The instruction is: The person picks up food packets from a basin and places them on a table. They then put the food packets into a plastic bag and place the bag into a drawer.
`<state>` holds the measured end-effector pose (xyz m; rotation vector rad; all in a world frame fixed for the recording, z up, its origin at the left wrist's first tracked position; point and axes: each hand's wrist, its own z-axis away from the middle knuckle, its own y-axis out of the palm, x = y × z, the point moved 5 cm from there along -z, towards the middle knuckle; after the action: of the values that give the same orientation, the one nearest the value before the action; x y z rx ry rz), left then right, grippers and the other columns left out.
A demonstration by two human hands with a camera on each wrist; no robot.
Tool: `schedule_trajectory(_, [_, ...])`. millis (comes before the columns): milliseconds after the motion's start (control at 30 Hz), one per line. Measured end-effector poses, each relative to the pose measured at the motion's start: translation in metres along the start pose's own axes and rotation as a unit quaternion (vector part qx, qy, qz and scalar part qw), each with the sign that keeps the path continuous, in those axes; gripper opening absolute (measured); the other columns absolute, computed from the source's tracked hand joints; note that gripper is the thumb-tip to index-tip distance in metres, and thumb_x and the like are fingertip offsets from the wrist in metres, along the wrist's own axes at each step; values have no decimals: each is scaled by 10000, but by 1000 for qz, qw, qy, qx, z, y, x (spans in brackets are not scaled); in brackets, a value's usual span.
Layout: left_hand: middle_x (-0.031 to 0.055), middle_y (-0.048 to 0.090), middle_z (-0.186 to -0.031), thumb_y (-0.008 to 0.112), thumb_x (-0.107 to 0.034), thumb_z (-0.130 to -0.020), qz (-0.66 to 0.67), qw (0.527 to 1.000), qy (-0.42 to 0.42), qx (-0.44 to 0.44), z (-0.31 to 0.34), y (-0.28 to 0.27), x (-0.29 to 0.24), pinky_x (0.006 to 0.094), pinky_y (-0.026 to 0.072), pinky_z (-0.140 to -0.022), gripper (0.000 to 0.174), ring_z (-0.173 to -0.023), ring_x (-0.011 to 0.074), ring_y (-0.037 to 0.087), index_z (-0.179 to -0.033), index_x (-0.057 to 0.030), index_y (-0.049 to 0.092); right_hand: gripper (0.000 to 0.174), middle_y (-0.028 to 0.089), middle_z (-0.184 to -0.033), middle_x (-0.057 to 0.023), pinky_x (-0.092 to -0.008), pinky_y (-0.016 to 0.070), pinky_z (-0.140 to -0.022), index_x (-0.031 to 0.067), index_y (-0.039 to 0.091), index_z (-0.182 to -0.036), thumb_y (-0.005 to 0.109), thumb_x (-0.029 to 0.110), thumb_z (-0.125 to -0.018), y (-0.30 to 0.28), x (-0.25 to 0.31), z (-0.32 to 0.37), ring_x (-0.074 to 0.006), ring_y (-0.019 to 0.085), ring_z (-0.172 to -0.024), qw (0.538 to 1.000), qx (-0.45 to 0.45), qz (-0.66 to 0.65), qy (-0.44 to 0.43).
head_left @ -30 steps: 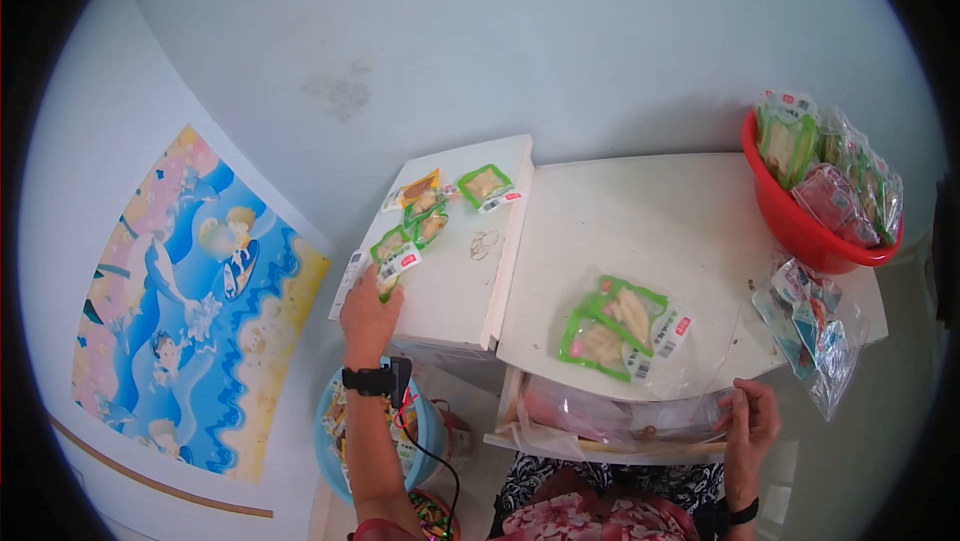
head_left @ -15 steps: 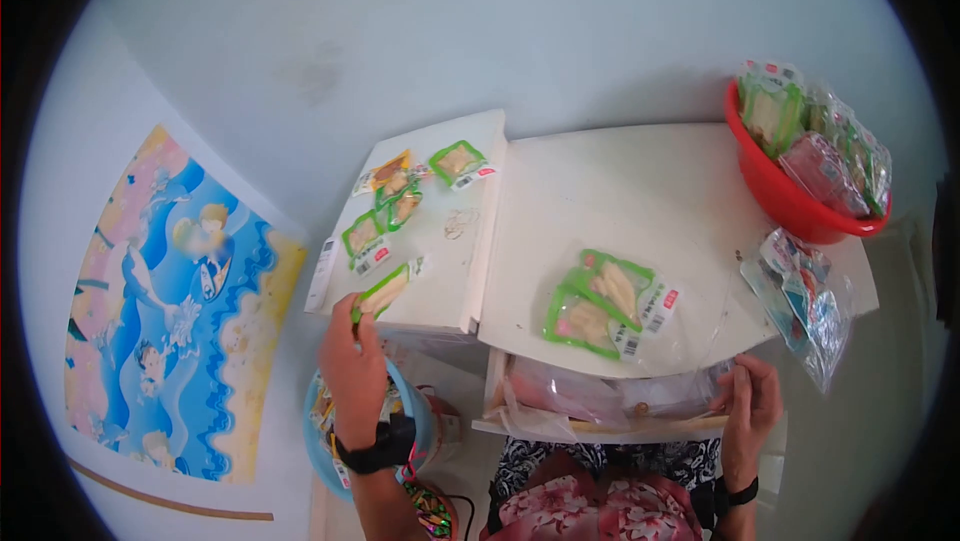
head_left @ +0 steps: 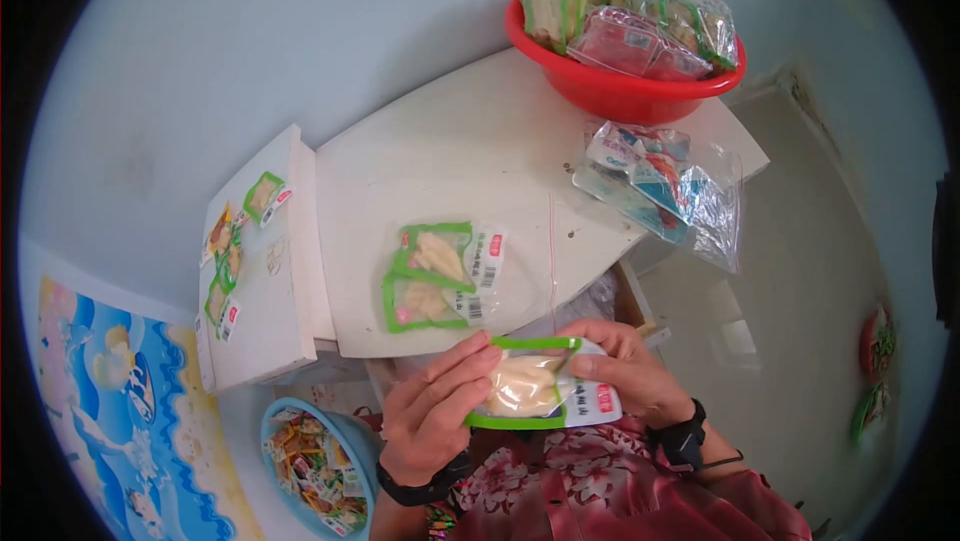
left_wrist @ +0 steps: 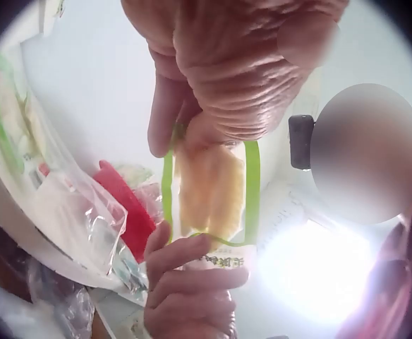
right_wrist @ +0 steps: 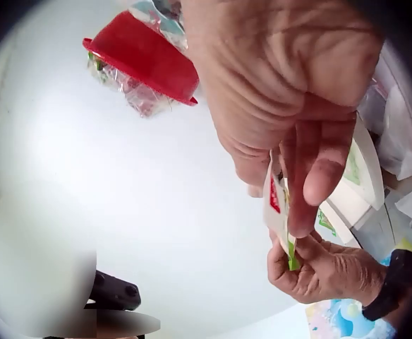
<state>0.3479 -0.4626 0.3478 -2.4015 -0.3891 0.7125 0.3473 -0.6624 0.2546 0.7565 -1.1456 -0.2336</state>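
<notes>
Between both hands is a green-edged snack packet [head_left: 525, 386] with pale pieces behind its clear window. My left hand [head_left: 430, 411] pinches the packet's left end. The right hand [head_left: 635, 376] grips the opposite end, thumb over the white label. From the left wrist view, the packet [left_wrist: 209, 191] shows its window, with left fingers at the top and right fingers at the bottom. It appears edge-on in the right wrist view. Two similar packets [head_left: 430, 276] lie overlapping on the white table [head_left: 400, 181], just beyond the hands.
A red basin [head_left: 640, 91] full of packets stands at the table's back right. Clear bags with blue-and-white cards [head_left: 660, 181] overhang the right edge. More packets [head_left: 222, 296] lie on the white side cabinet [head_left: 265, 311]. A blue bucket [head_left: 365, 451] of small wrapped snacks stands below.
The left hand has brought a packet from the side cabinet to in front of the body. The right hand has left the drawer edge and taken hold of it. The head view has swung right.
</notes>
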Motion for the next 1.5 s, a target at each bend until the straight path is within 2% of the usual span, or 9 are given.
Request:
schedule_trajectory(100, [189,723,-1171,635,118,-841,-37,999,8,34,3,18,8,438,614,-910,283,-1122,392,708,-1101,9,617,272,721,-1045,-22,-261,570,-789,28,657,-1201,736,55,-942,-23,4,10,-76,686,-905,998,-53,32,-31])
schedule_trajectory(200, [181,710,-1178,658,65,-848,-106,990,-88,-15,4,25,21,467,548,-955,257,-1134,410,673,-1092,-10,626,213,714,-1015,-5,-237,555,-792,42,655,-1135,730,61,-937,-58,17,19,-71,676,-876,980,-143,71,-118])
schedule_trajectory(300, [140,684,-1075,755,-30,-814,-153,979,-130,-41,4,23,23,462,489,-988,296,-1057,362,631,-1082,-24,629,201,709,-1000,-3,-237,546,-789,48,654,-1124,726,62,-936,-88,39,31,-69,671,-874,949,-225,54,-214])
schedule_trajectory(433, [100,600,-912,855,-160,-756,-170,973,-154,-25,-3,40,12,431,473,-872,422,-894,315,551,-1084,-32,621,185,705,-996,-5,-237,537,-776,53,657,-1119,718,78,-947,-96,60,35,-69,668,-872,915,-294,94,-258])
schedule_trajectory(600, [85,549,-858,885,-202,-731,-172,972,-162,-18,-18,67,13,420,422,-737,482,-840,297,521,-1092,-34,615,164,698,-951,23,-210,523,-706,46,678,-1116,710,135,-981,-85,34,6,-28,635,-815,933,-253,167,-195])
schedule_trajectory(800, [77,561,-831,807,-73,-785,-175,971,-165,-12,-26,80,20,415,443,-692,316,-780,291,540,-1042,-32,627,185,694,-980,16,-220,525,-741,27,683,-1135,698,146,-995,-56,28,-22,-36,634,-878,969,-135,167,-125])
schedule_trajectory(1133, [111,625,-840,717,64,-797,-152,978,-141,-36,-25,76,15,422,473,-676,207,-747,321,578,-963,-28,636,181,667,-936,9,-230,491,-683,-20,677,-1124,658,102,-991,-22,48,-71,-26,560,-830,944,19,321,-73])
schedule_trajectory(1333, [110,629,-823,721,69,-792,-130,979,-147,-58,-18,64,20,422,472,-653,223,-709,328,577,-975,-24,632,159,670,-897,8,-224,482,-660,-21,667,-1107,637,85,-992,-11,63,-87,-25,563,-768,923,25,366,-121])
schedule_trajectory(1500, [110,631,-824,714,67,-797,-102,982,-132,-88,-18,59,17,422,470,-637,222,-704,324,576,-981,-22,631,158,671,-891,11,-192,452,-565,37,679,-1141,628,97,-1004,-14,71,-77,-25,577,-677,961,-47,271,-30])
